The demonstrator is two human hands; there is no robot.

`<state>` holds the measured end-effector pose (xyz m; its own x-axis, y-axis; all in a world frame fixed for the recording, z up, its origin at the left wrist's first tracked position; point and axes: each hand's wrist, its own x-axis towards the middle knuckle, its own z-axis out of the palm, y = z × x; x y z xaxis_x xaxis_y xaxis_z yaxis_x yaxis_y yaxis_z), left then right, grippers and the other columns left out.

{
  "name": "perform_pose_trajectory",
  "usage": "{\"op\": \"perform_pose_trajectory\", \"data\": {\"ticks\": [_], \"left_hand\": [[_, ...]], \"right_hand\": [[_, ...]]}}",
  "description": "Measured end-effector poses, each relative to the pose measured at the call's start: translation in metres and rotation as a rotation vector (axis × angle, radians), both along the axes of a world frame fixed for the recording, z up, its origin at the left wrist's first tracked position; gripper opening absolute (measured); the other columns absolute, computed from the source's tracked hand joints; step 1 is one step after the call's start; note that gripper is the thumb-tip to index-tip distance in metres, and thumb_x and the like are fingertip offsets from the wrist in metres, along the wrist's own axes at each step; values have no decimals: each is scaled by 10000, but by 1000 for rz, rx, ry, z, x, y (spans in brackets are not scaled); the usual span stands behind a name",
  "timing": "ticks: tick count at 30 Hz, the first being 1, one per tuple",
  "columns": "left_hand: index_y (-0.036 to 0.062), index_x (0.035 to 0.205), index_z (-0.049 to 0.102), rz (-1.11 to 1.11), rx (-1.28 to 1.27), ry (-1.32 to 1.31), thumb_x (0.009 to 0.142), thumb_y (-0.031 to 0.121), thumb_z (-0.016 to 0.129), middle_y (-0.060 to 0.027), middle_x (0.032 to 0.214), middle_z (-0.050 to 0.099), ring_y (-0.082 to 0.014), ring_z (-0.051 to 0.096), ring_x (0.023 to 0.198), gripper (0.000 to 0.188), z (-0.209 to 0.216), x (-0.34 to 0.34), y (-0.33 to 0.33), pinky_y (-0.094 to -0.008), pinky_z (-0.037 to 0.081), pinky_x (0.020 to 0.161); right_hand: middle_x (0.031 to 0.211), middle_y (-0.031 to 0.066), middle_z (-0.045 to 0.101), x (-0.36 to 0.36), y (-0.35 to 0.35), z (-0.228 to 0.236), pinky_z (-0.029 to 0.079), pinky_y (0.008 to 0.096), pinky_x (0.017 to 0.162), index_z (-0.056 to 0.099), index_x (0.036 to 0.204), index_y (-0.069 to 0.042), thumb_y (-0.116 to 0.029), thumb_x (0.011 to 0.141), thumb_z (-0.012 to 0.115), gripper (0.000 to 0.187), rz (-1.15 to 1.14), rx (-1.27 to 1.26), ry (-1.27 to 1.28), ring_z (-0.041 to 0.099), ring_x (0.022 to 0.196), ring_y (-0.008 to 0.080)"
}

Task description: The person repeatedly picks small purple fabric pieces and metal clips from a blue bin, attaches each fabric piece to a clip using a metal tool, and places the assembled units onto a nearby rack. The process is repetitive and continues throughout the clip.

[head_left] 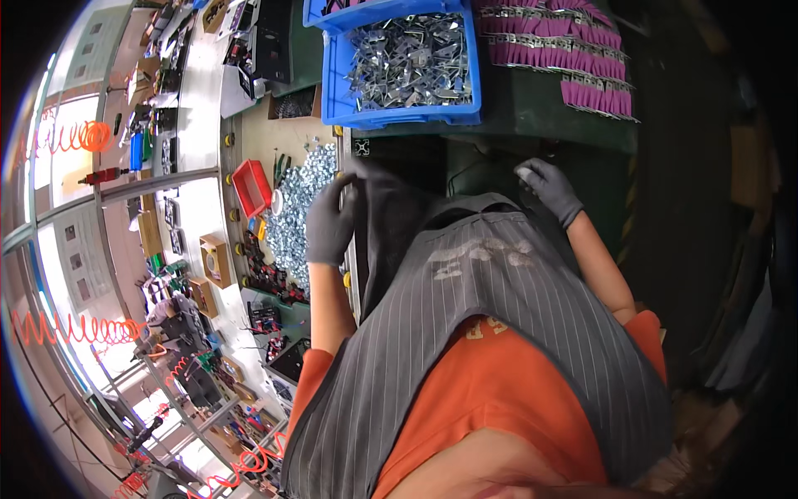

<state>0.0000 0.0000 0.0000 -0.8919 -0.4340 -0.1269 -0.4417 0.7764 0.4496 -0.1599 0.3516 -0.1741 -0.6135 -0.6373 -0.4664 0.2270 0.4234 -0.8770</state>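
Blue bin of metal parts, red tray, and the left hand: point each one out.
Blue bin (332, 75), head view, on its left wall.
Red tray (252, 188), head view, on its inner floor.
Left hand (331, 223), head view, on the back of the dark glove.

Light is uneven. Strong daylight floods in well left of the left hand's fingers (331, 200), washing out the pale counter (199, 91) there with glare. Beyond the right hand's fingers (536, 173) and to their right the scene sinks into deep shadow, detail lost. Fisheye distortion bends straight edges near the rim, corners vignette black, and the picture's bottom edge is softly blurred.
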Motion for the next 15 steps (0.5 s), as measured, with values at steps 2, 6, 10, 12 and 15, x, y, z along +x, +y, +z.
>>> {"op": "perform_pose_trajectory", "data": {"ticks": [2,6,10,12,15], "left_hand": [[57,1135,630,-115,-9,279,883,172,571,-151,1059,656,-289,633,993,283,24,-30,18,-372,483,874],[-45,1363,405,-93,1385,217,898,346,553,-219,1292,525,-296,525,1195,625,47,-74,54,-392,400,1029],[31,1504,71,-300,1713,153,891,327,561,-204,1490,267,-290,390,1322,838,25,-85,91,-404,355,1061],[76,1516,40,-278,1839,198,907,294,547,-166,1505,254,-259,338,1353,822,15,-78,88,-394,343,1068],[123,1524,32,-167,1887,276,921,303,536,-117,1525,237,-237,277,1389,806,2,-67,86,-381,323,1077]], "right_hand": [[962,41,595,2,-17,36,451,241,806,553,1206,-36,-269,977,507,330,-3,-263,134,552,881,105],[850,13,599,-10,-93,124,466,244,757,607,1103,4,-303,981,493,349,-281,-650,298,558,814,94],[807,9,599,-19,-129,137,478,233,661,621,1111,21,-373,976,495,434,-304,-555,304,567,721,85],[802,16,603,-26,-132,130,472,229,595,621,1130,29,-399,969,504,472,-268,-447,291,566,665,82],[791,21,616,-29,-144,123,458,234,540,621,1148,42,-365,962,535,455,-181,-351,283,556,626,77]]}}
